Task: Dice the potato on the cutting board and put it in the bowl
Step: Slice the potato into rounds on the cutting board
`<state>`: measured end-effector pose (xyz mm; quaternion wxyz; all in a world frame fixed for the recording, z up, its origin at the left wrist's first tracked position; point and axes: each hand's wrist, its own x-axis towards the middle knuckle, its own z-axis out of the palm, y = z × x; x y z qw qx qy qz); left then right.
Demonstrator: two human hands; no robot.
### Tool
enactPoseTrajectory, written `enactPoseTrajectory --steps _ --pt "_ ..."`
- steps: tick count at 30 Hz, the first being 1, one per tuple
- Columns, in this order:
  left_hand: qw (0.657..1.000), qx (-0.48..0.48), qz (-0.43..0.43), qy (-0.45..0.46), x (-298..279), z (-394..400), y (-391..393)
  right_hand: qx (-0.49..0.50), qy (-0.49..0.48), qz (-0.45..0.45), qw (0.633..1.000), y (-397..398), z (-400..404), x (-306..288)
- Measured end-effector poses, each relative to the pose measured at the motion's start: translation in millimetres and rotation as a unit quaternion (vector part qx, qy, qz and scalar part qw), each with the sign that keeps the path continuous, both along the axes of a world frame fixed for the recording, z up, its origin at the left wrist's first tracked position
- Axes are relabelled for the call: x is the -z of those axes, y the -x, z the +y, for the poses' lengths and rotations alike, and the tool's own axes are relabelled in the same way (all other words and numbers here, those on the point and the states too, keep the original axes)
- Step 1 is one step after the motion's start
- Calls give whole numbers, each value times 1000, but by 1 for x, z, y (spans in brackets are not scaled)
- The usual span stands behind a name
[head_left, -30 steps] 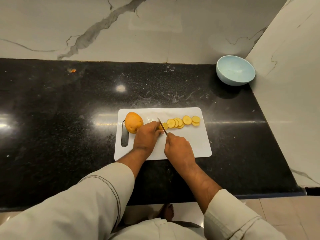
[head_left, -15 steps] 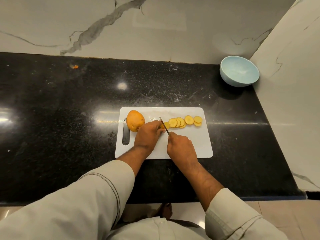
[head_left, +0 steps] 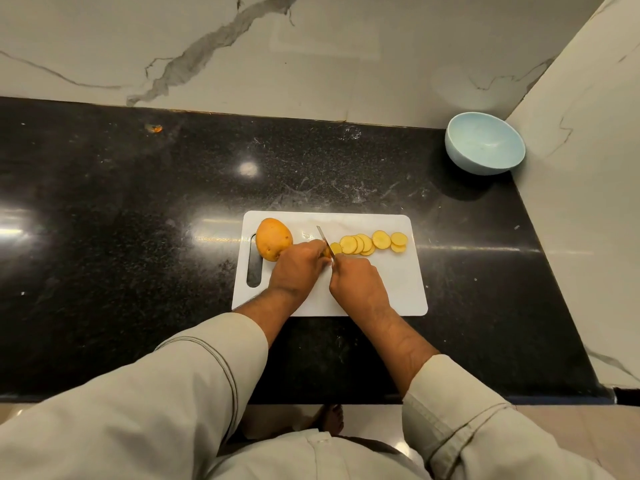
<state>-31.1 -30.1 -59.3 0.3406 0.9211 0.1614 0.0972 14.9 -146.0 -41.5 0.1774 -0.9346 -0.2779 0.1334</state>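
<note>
A white cutting board (head_left: pixel 398 289) lies on the black counter. A whole potato (head_left: pixel 273 239) rests at the board's far left. My left hand (head_left: pixel 298 268) grips a mostly hidden potato piece beside the knife (head_left: pixel 323 242). My right hand (head_left: pixel 356 282) holds the knife's handle, the blade pointing away and set down against that piece. Several round yellow slices (head_left: pixel 369 243) lie in a row to the right of the blade. The light blue bowl (head_left: pixel 485 143) stands in the far right corner.
The black counter (head_left: pixel 138 237) stretches wide to the left of the board. Marble walls close off the back and the right side (head_left: pixel 588 202). A small orange speck (head_left: pixel 154 128) lies near the back wall. The counter's front edge runs just behind my sleeves.
Both hands stay at the same spot on the board with small slicing movement of the knife. The view has shifted slightly. Slices and whole potato have not moved.
</note>
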Motion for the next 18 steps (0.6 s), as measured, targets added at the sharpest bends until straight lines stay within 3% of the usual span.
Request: enactPoseTrajectory --steps 13,18 --pt "1000 -9 12 -10 -3 3 -3 -38 63 -9 997 -7 -10 2" --pt "1000 2 24 -16 -4 3 -3 -37 43 24 998 -12 0 -3"
